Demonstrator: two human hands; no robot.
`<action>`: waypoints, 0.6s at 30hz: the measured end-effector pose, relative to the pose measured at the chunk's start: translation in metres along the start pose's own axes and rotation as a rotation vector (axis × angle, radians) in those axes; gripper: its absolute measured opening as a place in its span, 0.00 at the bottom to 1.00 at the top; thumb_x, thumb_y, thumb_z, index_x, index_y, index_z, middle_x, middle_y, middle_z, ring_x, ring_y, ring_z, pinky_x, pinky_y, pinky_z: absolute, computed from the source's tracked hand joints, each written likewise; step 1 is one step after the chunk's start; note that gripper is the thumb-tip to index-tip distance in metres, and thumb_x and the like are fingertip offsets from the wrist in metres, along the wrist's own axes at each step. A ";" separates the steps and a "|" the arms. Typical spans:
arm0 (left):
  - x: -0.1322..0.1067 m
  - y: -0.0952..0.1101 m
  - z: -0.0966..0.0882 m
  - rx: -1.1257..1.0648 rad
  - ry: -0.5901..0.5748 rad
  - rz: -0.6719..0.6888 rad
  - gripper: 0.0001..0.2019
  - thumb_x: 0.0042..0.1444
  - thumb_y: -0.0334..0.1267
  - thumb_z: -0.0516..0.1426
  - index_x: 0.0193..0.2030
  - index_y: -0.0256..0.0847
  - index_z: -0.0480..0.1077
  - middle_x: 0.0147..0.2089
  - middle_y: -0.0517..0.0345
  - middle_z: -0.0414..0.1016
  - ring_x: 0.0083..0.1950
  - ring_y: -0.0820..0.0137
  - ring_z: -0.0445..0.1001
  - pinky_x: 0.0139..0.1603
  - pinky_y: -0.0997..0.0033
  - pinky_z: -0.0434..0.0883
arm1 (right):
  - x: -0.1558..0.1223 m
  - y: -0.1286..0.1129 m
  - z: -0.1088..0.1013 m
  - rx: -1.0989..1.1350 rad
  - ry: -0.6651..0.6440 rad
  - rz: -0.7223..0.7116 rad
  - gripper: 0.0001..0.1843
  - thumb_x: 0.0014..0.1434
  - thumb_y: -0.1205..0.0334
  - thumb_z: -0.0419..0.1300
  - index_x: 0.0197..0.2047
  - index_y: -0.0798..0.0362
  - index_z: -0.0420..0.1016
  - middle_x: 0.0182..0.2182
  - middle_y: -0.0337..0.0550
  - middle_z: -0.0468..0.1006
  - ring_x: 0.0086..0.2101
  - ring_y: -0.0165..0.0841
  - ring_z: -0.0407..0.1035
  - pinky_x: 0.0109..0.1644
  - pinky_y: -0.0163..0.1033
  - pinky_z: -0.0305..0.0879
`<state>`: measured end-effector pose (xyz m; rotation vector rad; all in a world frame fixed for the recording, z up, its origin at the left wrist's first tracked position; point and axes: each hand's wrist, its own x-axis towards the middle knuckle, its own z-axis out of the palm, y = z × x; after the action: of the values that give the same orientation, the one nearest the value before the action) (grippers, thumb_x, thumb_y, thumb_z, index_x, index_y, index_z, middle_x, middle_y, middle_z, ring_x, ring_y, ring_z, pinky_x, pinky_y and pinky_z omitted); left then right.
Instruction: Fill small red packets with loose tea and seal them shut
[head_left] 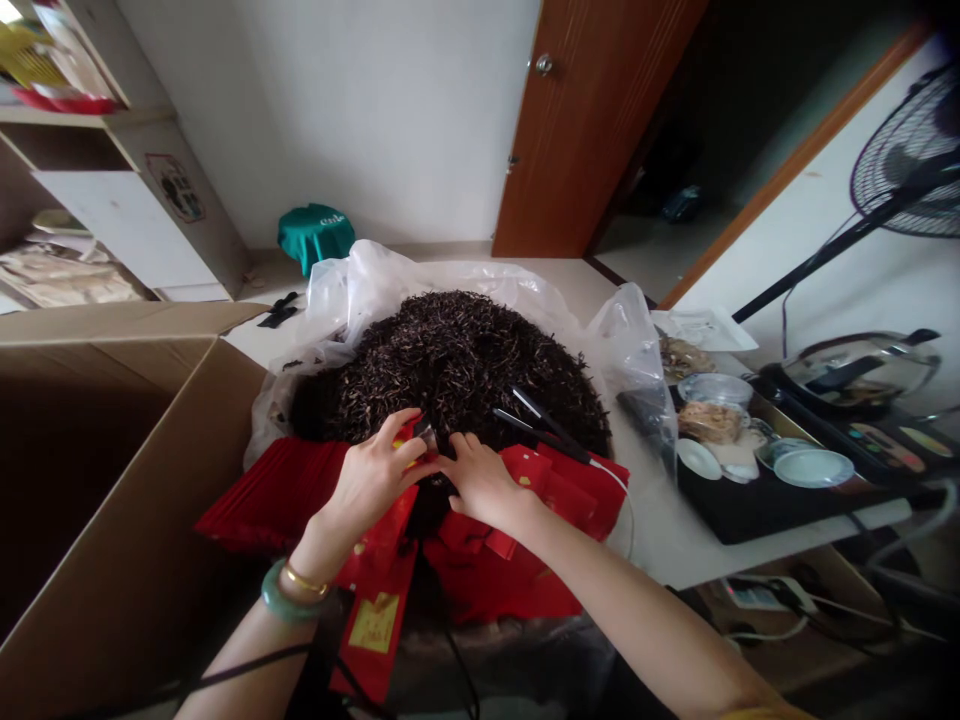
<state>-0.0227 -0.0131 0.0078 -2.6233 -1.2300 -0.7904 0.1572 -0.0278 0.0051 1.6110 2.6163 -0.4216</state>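
Observation:
A large heap of dark, dry, twisted leaves, looking like loose tea (450, 350), lies on a clear plastic sheet (525, 285). At its near edge, my left hand (375, 470) is closed round a small red packet (405, 432) with yellow print. A shiny, see-through piece shows at the packet's top. My right hand (480, 482) meets the left one there with bent fingers; whatever they grip is hidden. Stacked red packets (277, 495) lie left of my hands, and more red packets (570, 490) lie to the right. Black-and-white tongs or a similar tool (551, 430) rest on the leaves.
An open cardboard box (142, 470) stands on the left. To the right, a black tray (739, 515) bears cups, lids and bags beside a glass kettle (862, 365). A standing fan (915, 160), a teal-covered stool (316, 235) and an open brown door (577, 130) are behind.

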 end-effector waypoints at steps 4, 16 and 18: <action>0.002 0.001 -0.001 0.045 0.004 0.004 0.13 0.61 0.47 0.55 0.36 0.39 0.73 0.59 0.44 0.69 0.41 0.67 0.79 0.23 0.78 0.71 | 0.004 -0.005 0.003 -0.015 -0.029 -0.017 0.37 0.46 0.64 0.69 0.60 0.50 0.65 0.54 0.59 0.64 0.53 0.53 0.60 0.50 0.55 0.67; 0.000 -0.003 -0.002 0.049 0.103 -0.131 0.15 0.62 0.49 0.53 0.37 0.40 0.72 0.53 0.47 0.73 0.33 0.70 0.78 0.24 0.75 0.70 | 0.009 -0.004 0.005 -0.014 -0.077 -0.062 0.33 0.47 0.70 0.67 0.57 0.52 0.65 0.52 0.57 0.66 0.50 0.50 0.63 0.44 0.51 0.71; 0.002 -0.002 -0.004 0.033 0.060 -0.127 0.15 0.61 0.51 0.53 0.37 0.39 0.70 0.54 0.46 0.72 0.33 0.70 0.78 0.23 0.75 0.69 | 0.010 -0.001 0.005 -0.005 -0.079 -0.072 0.28 0.49 0.74 0.63 0.55 0.51 0.67 0.49 0.54 0.68 0.48 0.48 0.64 0.42 0.48 0.71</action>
<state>-0.0254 -0.0118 0.0119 -2.4963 -1.3919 -0.8551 0.1514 -0.0210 -0.0014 1.4710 2.6206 -0.4707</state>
